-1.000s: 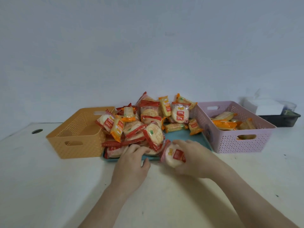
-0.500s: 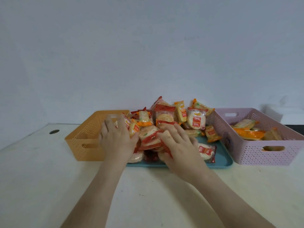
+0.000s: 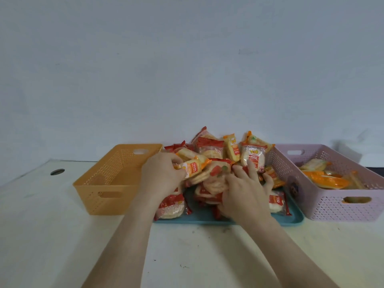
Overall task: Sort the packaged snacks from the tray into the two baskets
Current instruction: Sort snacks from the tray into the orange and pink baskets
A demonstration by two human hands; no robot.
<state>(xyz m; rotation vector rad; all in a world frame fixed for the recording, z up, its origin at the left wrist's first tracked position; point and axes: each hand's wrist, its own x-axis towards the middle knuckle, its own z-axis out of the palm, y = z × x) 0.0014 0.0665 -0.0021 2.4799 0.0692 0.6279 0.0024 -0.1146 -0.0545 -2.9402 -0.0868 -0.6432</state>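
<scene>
Item: table (image 3: 41, 235). Pale top across the lower frame, with a dark hole (image 3: 57, 171) at far left.

Item: orange basket (image 3: 97, 202). Left of centre, long side running away from the camera, right wall just beside the tray.

Item: left hand (image 3: 160, 177). At the left edge of the pile, beside the orange basket's right wall. Thumb and fingers pinch one orange pack (image 3: 193, 167). The pack sticks out to the hand's right, its long axis running left to right across the frame.

Item: tray (image 3: 207, 222). Teal, centre frame, between the two baskets.

Item: pile (image 3: 209, 150). Red and orange packs heaped on the tray, highest at the back.

Item: right hand (image 3: 247, 196). On the right half of the pile, palm down, fingers (image 3: 252, 165) spread over red packs. Whether it grips any of them cannot be told.

Item: pink basket (image 3: 332, 210). Right of frame, left wall beside the tray. Holds sorted orange packs (image 3: 324, 180).

Note on the coming move: judging by the pink basket's contents, the held orange pack belongs there. That goal lies to the far right, across the pile and past the right hand. The right hand is nearer to it; the left hand is nearer to the orange basket, likely the place for red packs.
</scene>
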